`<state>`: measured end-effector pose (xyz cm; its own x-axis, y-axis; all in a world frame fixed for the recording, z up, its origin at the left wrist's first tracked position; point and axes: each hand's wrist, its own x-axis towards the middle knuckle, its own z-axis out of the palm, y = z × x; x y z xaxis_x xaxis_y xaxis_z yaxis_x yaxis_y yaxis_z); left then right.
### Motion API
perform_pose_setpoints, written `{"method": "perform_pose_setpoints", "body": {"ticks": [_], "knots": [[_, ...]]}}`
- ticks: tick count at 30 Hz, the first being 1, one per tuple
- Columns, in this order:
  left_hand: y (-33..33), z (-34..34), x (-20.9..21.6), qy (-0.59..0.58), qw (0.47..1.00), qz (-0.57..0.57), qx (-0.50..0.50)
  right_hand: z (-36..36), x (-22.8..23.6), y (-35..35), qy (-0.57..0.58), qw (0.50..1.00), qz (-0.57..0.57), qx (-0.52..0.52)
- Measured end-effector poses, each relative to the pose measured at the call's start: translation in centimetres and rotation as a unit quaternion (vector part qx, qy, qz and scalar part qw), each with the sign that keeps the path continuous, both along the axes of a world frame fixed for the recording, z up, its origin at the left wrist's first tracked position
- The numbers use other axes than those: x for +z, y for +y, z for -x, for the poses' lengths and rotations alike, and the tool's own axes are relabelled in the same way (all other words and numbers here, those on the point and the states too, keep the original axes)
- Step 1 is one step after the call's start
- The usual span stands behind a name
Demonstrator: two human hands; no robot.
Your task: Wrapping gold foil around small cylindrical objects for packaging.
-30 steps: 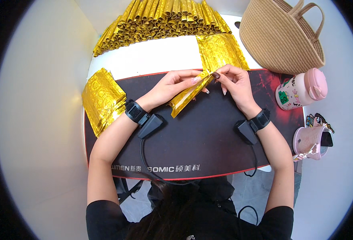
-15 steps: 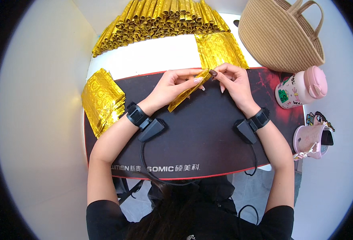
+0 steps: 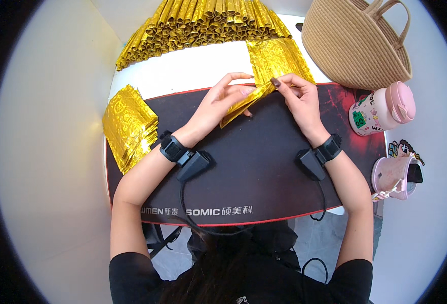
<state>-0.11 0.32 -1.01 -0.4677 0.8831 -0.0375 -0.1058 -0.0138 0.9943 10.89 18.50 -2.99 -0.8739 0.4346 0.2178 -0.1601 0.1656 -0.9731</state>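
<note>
A folded strip of gold foil paper (image 3: 238,109) slants over the dark mat, its upper end toward the right. My left hand (image 3: 214,105) holds it along its length, thumb on top and other fingers spread behind. At the upper end my right hand (image 3: 303,101) pinches the strip between thumb and fingers. Just beyond my hands lies a stack of flat gold foil sheets (image 3: 279,58). Another fanned stack of gold foil pieces (image 3: 129,126) rests by my left forearm. The fingertips beneath the strip are partly hidden.
Rolled gold foil tubes (image 3: 198,25) are piled at the back of the white table (image 3: 193,66). A woven basket (image 3: 352,45) stands back right, with a pink-lidded bottle (image 3: 380,111) and a pink container (image 3: 389,177) nearer. Cables run from both wrist devices over the mat (image 3: 254,172).
The foil strip has shifted slightly up and to the right. My right thumb has moved up along with its end, and my left fingers have spread wider.
</note>
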Motion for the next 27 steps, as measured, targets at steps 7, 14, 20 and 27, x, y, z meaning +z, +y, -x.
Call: {"method": "perform_pose_setpoints", "body": {"ticks": [7,14,20,27], "knots": [[-0.1,-0.2,-1.1,0.198,0.979,-0.015,0.056,-0.3,0.7,-0.1,-0.015,0.998,0.016,-0.062],[-0.1,0.0,-1.0,0.175,0.974,-0.012,0.142,-0.3,0.5,0.0,-0.013,0.996,0.005,-0.083],[-0.2,0.6,-1.1,0.159,0.975,-0.021,0.152,-0.2,0.3,0.3,-0.009,0.996,0.029,-0.088],[-0.6,0.7,-1.4,0.173,0.975,-0.009,0.142,0.1,0.7,-0.7,0.033,0.997,0.022,-0.064]]}}
